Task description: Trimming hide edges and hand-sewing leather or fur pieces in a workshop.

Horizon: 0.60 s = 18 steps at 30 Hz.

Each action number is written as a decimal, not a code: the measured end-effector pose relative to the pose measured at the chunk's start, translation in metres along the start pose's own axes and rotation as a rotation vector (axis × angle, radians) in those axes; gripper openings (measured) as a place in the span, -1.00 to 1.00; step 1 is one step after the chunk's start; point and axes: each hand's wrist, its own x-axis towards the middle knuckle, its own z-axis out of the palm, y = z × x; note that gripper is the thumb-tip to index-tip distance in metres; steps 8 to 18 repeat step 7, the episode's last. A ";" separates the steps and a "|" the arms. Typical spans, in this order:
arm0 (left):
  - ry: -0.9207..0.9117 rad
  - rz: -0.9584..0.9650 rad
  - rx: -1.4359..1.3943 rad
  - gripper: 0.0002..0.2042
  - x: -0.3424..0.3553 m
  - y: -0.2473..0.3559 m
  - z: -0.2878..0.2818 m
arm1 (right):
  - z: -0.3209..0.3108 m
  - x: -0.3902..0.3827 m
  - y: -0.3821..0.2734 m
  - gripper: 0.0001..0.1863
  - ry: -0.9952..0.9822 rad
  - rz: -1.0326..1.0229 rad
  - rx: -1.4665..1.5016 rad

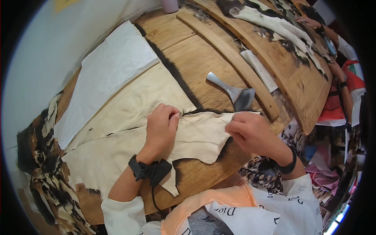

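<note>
My left hand [160,127] pinches the edge of a cream pelt piece [199,135] where it meets a larger pelt [145,92]; both lie skin side up, with dark fur along their edges. My right hand [252,131] is closed in a pinch over the right end of the nearer piece, with a thin needle poking out from its fingertips. A fine pale thread trails on the skin between my hands. To the left of my left hand, the two pieces meet along a dark seam line. Beyond my hands lies a metal fur knife [233,92] with a broad dark blade.
A white sheet [113,66] covers the far left of the pelt. Wooden slats [231,60] and a pale bar [258,70] lie across the wooden table [180,64]. Fur scraps [70,203] pile at left. At far right another person's hands [309,22] are near more pelts [274,23].
</note>
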 end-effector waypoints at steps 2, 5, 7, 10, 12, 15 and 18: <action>0.005 0.055 0.091 -0.95 -0.002 -0.001 0.001 | -0.029 -0.001 -0.014 -0.95 -0.090 -0.095 0.127; 0.044 0.104 0.163 -0.96 -0.006 -0.001 0.006 | -0.056 0.006 -0.028 -0.92 -0.317 -0.321 0.475; -0.050 0.032 0.059 -0.93 -0.004 -0.001 0.000 | -0.062 0.010 -0.031 -0.89 -0.457 -0.456 0.697; -0.050 0.032 0.059 -0.93 -0.004 -0.001 0.000 | -0.062 0.010 -0.031 -0.89 -0.457 -0.456 0.697; -0.050 0.032 0.059 -0.93 -0.004 -0.001 0.000 | -0.062 0.010 -0.031 -0.89 -0.457 -0.456 0.697; -0.050 0.032 0.059 -0.93 -0.004 -0.001 0.000 | -0.062 0.010 -0.031 -0.89 -0.457 -0.456 0.697; -0.050 0.032 0.059 -0.93 -0.004 -0.001 0.000 | -0.062 0.010 -0.031 -0.89 -0.457 -0.456 0.697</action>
